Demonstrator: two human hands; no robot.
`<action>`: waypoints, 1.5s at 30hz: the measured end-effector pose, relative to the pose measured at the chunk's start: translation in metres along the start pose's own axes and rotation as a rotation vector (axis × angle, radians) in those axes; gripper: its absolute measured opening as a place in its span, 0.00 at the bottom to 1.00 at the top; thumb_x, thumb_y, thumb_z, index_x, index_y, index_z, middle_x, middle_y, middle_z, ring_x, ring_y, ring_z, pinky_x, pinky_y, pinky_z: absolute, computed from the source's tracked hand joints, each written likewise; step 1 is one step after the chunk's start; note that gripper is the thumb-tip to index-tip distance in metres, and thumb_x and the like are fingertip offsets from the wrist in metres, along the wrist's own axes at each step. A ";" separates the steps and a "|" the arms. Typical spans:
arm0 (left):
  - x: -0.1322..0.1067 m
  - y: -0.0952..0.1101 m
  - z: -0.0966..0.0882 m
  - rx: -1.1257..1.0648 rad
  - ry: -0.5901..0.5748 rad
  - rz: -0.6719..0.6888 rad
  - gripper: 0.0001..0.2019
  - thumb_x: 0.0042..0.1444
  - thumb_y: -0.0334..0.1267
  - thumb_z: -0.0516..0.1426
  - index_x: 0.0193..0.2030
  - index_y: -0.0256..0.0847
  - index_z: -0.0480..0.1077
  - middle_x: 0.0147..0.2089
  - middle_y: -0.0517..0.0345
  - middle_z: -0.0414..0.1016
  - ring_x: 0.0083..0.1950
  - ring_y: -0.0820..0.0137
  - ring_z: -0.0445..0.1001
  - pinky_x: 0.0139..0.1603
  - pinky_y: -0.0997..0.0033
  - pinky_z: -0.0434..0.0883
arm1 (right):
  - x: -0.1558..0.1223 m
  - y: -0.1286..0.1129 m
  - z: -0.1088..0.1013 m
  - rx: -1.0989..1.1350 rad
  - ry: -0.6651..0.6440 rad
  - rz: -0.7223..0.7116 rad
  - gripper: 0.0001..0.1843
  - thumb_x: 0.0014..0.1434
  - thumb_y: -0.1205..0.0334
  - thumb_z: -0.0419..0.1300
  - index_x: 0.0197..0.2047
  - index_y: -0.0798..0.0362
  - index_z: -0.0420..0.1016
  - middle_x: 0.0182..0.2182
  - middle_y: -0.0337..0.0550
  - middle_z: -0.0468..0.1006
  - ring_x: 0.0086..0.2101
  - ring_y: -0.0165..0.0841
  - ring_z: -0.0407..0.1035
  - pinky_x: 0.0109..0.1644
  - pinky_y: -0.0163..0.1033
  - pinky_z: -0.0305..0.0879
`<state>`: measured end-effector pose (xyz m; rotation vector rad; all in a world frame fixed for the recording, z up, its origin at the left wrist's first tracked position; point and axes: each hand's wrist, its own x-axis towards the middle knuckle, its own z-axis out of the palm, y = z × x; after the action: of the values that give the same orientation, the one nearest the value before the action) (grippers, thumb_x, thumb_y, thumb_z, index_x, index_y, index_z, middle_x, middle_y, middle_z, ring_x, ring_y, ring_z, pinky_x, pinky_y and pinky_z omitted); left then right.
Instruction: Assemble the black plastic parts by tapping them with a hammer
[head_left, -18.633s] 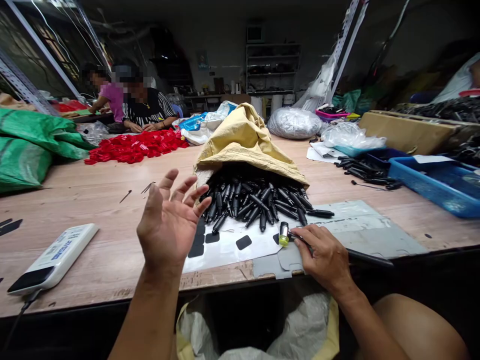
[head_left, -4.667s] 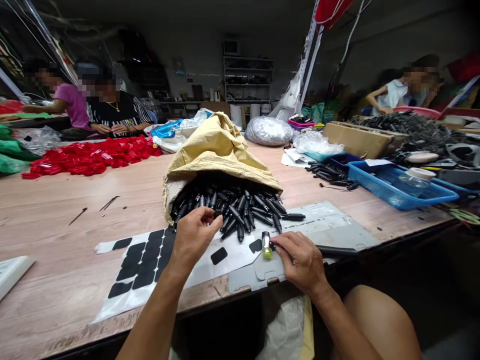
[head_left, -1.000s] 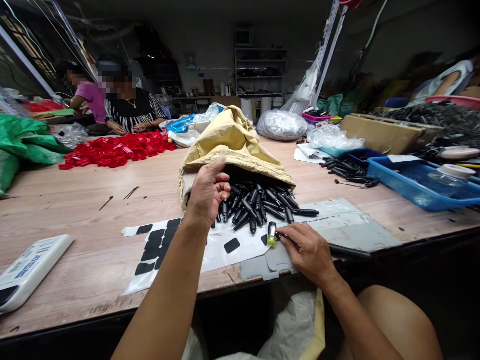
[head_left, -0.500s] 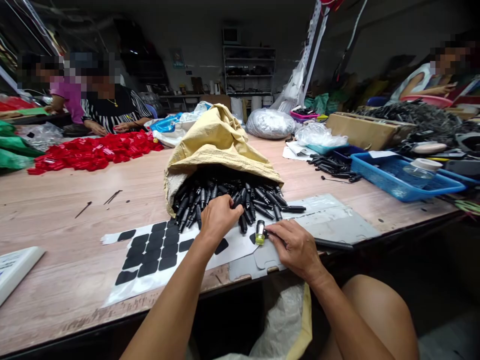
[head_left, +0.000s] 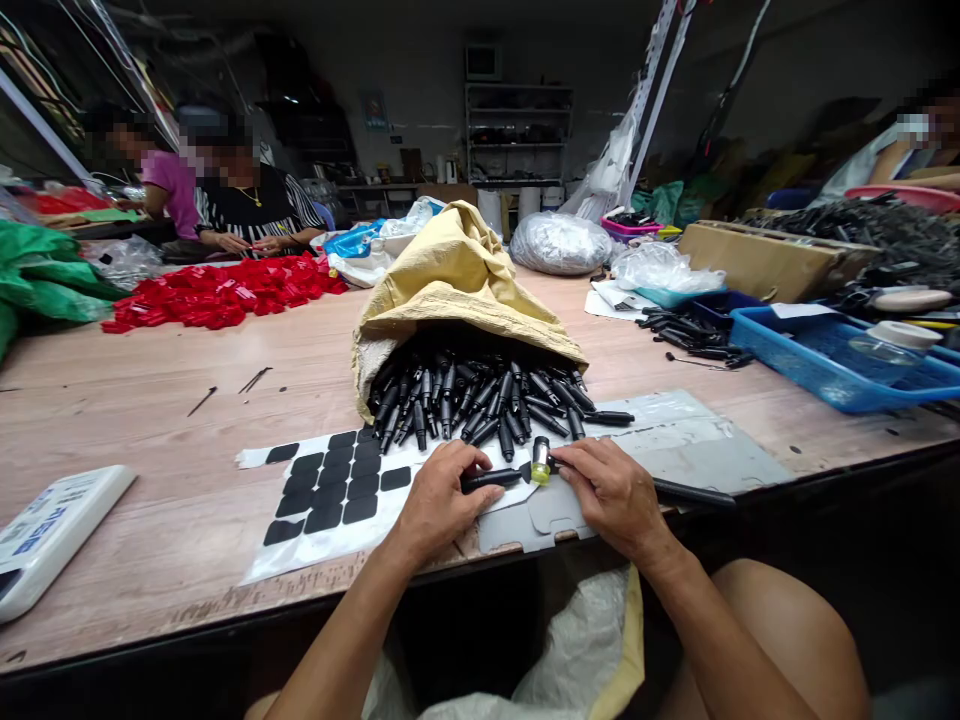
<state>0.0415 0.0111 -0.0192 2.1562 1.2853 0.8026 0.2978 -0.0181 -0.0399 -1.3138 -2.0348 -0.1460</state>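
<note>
My left hand (head_left: pixel 448 497) pinches a black pen-like tube (head_left: pixel 493 480) that lies level just above the sheet, its tip pointing right. Close to that tip is the head of a small hammer (head_left: pixel 540 462), silver with a yellow-green face turned down. My right hand (head_left: pixel 609 492) is closed around the hammer's black handle, whose end sticks out to the right. Behind both hands, a heap of similar black tubes (head_left: pixel 480 395) spills from the mouth of a yellow woven sack (head_left: pixel 469 285). Under the left hand runs a white sheet (head_left: pixel 259 560) bearing black rounded squares.
A grey board (head_left: pixel 675 450) lies at the table's front edge. Left are a white boxed device (head_left: pixel 64 540) and red pieces (head_left: pixel 225 290). A blue tray (head_left: pixel 832 365) holding a clear jar (head_left: pixel 892 350) stands right. Co-workers sit at far left and far right.
My left hand has come back from the heap toward the front edge with a black tube, now beside the hammer head. My right hand keeps the hammer; the view has shifted slightly left.
</note>
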 end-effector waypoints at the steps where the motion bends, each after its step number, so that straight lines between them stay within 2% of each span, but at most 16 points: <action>1: 0.000 0.000 -0.001 -0.020 -0.002 -0.011 0.08 0.53 0.36 0.65 0.40 0.43 0.74 0.37 0.59 0.72 0.42 0.65 0.69 0.43 0.67 0.64 | 0.000 0.000 -0.001 -0.010 0.002 -0.013 0.14 0.65 0.69 0.56 0.51 0.50 0.77 0.42 0.43 0.79 0.43 0.38 0.70 0.49 0.44 0.67; 4: 0.001 0.001 -0.004 -0.048 -0.001 -0.029 0.07 0.52 0.33 0.64 0.38 0.43 0.74 0.36 0.60 0.71 0.40 0.66 0.69 0.42 0.68 0.64 | 0.003 -0.004 -0.008 -0.011 0.065 -0.049 0.16 0.65 0.70 0.57 0.53 0.50 0.76 0.42 0.44 0.79 0.44 0.38 0.71 0.51 0.46 0.68; 7: 0.002 0.001 -0.005 -0.079 -0.002 -0.027 0.06 0.52 0.34 0.64 0.37 0.42 0.75 0.36 0.60 0.71 0.41 0.66 0.69 0.42 0.68 0.64 | 0.011 -0.017 -0.017 0.085 0.162 -0.054 0.19 0.66 0.71 0.56 0.57 0.49 0.74 0.44 0.46 0.79 0.46 0.38 0.72 0.52 0.45 0.69; 10: 0.002 -0.001 -0.004 -0.120 -0.007 -0.039 0.06 0.51 0.34 0.65 0.37 0.42 0.75 0.36 0.60 0.72 0.41 0.66 0.69 0.42 0.68 0.64 | 0.021 -0.036 -0.023 0.230 0.123 -0.044 0.18 0.66 0.71 0.55 0.57 0.50 0.73 0.44 0.46 0.78 0.45 0.36 0.73 0.50 0.41 0.71; 13: 0.003 -0.004 -0.003 -0.148 -0.011 -0.054 0.06 0.50 0.34 0.66 0.36 0.42 0.76 0.36 0.60 0.73 0.42 0.66 0.70 0.42 0.68 0.64 | 0.031 -0.054 -0.024 0.279 0.076 -0.062 0.17 0.66 0.71 0.55 0.56 0.51 0.74 0.43 0.46 0.79 0.44 0.36 0.74 0.49 0.41 0.72; 17: 0.004 -0.006 -0.002 -0.170 -0.009 -0.055 0.06 0.49 0.33 0.66 0.35 0.42 0.76 0.36 0.60 0.73 0.42 0.66 0.70 0.42 0.69 0.64 | 0.036 -0.068 -0.018 0.282 0.152 -0.061 0.17 0.66 0.71 0.56 0.56 0.52 0.74 0.43 0.47 0.79 0.44 0.36 0.74 0.51 0.42 0.72; 19: 0.005 -0.006 -0.002 -0.181 -0.004 -0.056 0.07 0.48 0.32 0.67 0.35 0.42 0.77 0.36 0.60 0.73 0.41 0.67 0.70 0.42 0.69 0.64 | 0.035 -0.070 -0.011 0.257 0.144 -0.048 0.17 0.66 0.71 0.55 0.56 0.52 0.74 0.43 0.48 0.79 0.44 0.37 0.74 0.51 0.43 0.72; 24: 0.005 -0.005 -0.002 -0.194 -0.005 -0.081 0.06 0.46 0.31 0.66 0.32 0.41 0.76 0.34 0.61 0.71 0.39 0.68 0.69 0.40 0.71 0.64 | 0.029 -0.065 -0.002 0.146 -0.039 -0.012 0.17 0.67 0.70 0.52 0.54 0.49 0.76 0.37 0.46 0.79 0.40 0.36 0.74 0.46 0.40 0.72; 28: 0.005 -0.003 -0.003 -0.192 -0.014 -0.102 0.06 0.47 0.32 0.66 0.34 0.41 0.77 0.35 0.60 0.73 0.40 0.67 0.70 0.40 0.70 0.64 | 0.030 -0.061 -0.010 0.171 0.076 0.023 0.16 0.68 0.67 0.53 0.55 0.49 0.75 0.40 0.47 0.80 0.42 0.37 0.74 0.49 0.42 0.73; 34: 0.005 -0.001 -0.004 -0.167 -0.020 -0.103 0.06 0.47 0.33 0.66 0.35 0.41 0.77 0.35 0.60 0.73 0.40 0.67 0.70 0.41 0.69 0.65 | 0.026 -0.051 -0.009 0.144 -0.022 0.037 0.15 0.67 0.68 0.53 0.52 0.49 0.77 0.38 0.45 0.80 0.39 0.36 0.75 0.45 0.40 0.73; 38: 0.003 0.001 -0.008 -0.166 -0.027 -0.097 0.04 0.53 0.37 0.64 0.35 0.42 0.77 0.35 0.60 0.72 0.40 0.67 0.70 0.40 0.69 0.64 | 0.019 -0.034 -0.016 0.188 0.080 0.107 0.13 0.67 0.66 0.55 0.52 0.49 0.76 0.40 0.45 0.80 0.41 0.36 0.75 0.47 0.41 0.72; 39: 0.003 0.001 -0.008 -0.174 -0.029 -0.091 0.05 0.56 0.39 0.62 0.34 0.42 0.76 0.35 0.60 0.72 0.40 0.67 0.70 0.41 0.69 0.64 | 0.016 -0.029 -0.018 0.201 0.087 0.109 0.13 0.67 0.66 0.55 0.51 0.49 0.76 0.41 0.44 0.80 0.42 0.36 0.74 0.47 0.41 0.72; 42: 0.001 0.001 -0.009 -0.206 -0.006 -0.084 0.17 0.66 0.45 0.53 0.29 0.41 0.71 0.33 0.59 0.70 0.39 0.67 0.69 0.41 0.68 0.64 | 0.006 -0.014 -0.018 0.208 0.035 0.043 0.13 0.67 0.67 0.56 0.51 0.47 0.76 0.41 0.43 0.80 0.42 0.35 0.74 0.47 0.41 0.72; 45: 0.001 0.000 -0.009 -0.237 0.012 -0.118 0.23 0.70 0.50 0.47 0.27 0.41 0.68 0.33 0.58 0.70 0.38 0.67 0.69 0.41 0.68 0.66 | -0.002 -0.005 -0.013 0.140 -0.004 -0.028 0.15 0.66 0.68 0.56 0.53 0.46 0.76 0.42 0.43 0.80 0.43 0.36 0.74 0.48 0.42 0.72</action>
<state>0.0356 0.0128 -0.0123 1.8755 1.2428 0.8725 0.3003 -0.0281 -0.0301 -1.1998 -2.0291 -0.0126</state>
